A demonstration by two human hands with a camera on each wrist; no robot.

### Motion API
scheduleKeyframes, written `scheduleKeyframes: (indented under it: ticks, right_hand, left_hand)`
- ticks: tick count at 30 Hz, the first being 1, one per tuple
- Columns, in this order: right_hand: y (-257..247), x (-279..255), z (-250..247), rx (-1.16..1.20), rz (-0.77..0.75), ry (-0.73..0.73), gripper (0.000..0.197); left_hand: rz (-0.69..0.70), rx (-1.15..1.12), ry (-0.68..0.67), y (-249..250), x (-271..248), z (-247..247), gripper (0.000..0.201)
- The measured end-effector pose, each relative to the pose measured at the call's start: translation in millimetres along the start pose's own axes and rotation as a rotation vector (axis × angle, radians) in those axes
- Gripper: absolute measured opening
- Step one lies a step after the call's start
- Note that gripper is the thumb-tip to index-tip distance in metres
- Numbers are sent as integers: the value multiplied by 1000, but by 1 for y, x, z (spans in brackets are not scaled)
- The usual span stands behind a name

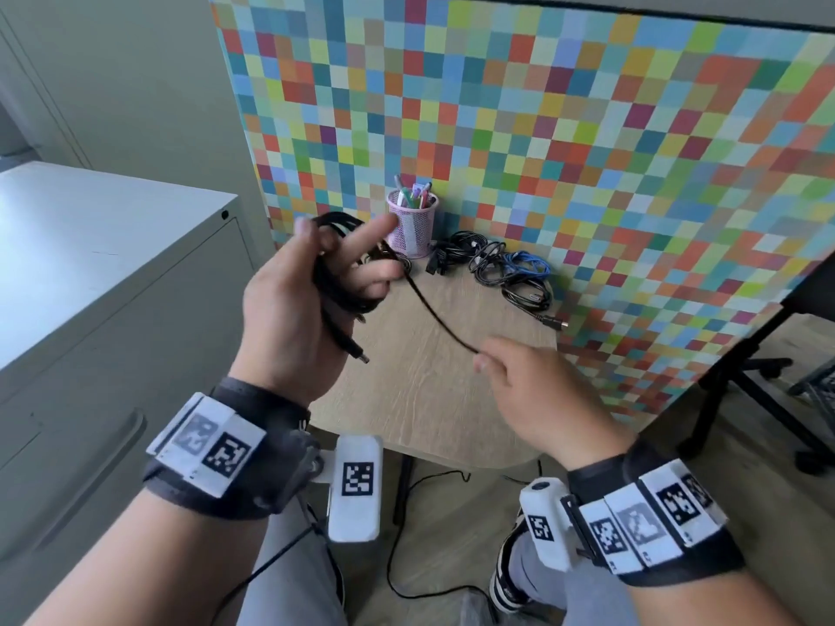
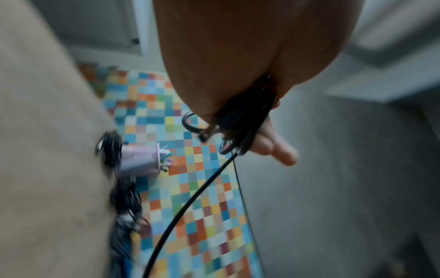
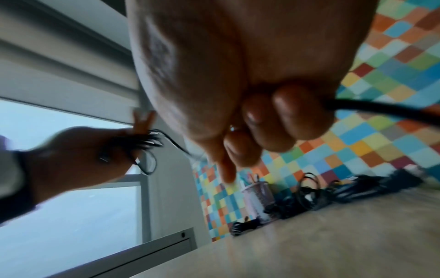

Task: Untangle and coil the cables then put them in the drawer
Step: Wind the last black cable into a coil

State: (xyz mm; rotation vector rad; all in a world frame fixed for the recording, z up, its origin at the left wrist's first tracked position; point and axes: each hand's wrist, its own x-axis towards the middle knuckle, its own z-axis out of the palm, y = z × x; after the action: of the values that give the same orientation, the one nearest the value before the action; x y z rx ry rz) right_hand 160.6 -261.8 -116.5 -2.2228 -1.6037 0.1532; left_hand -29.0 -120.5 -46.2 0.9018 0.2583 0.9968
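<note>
My left hand point(image 1: 316, 282) is raised over the table's left edge and grips a coil of black cable point(image 1: 336, 286) looped round its fingers, index finger pointing out. One plug end point(image 1: 357, 352) dangles below the palm. In the left wrist view the coil point(image 2: 240, 120) bunches under the palm. A free run of the same cable point(image 1: 433, 309) stretches to my right hand point(image 1: 485, 356), which pinches it above the table. In the right wrist view curled fingers point(image 3: 292, 112) close on the cable point(image 3: 381, 111). A tangled pile of black cables point(image 1: 492, 259) with a blue cable point(image 1: 526, 262) lies at the table's back.
A pink mesh pen cup point(image 1: 412, 228) stands beside the pile. The small wooden table point(image 1: 429, 399) backs onto a colourful checkered partition point(image 1: 587, 151). A grey drawer cabinet point(image 1: 113, 264) stands on the left, its drawers closed. A chair base point(image 1: 745, 390) is on the right.
</note>
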Motion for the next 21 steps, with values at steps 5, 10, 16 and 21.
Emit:
scheduleKeyframes:
  ticks: [5,10,16,21]
  right_hand:
    - [-41,-13,-8,-183,-94,-270,32]
    - [-54,-23,-51,122,-134,-312,19]
    - [-28,-20,-71,477,-180,-93,9]
    - [-11,-11,-61,698,-184,14,49]
  left_hand:
    - [-77,640,-191,-24,-13,12,26]
    - [-122,1075,-396,-37,-16,8,25]
    - [-339,1076,-618,-35,-29,11,41]
    - [-488,736,-591,-34,-29,15,58]
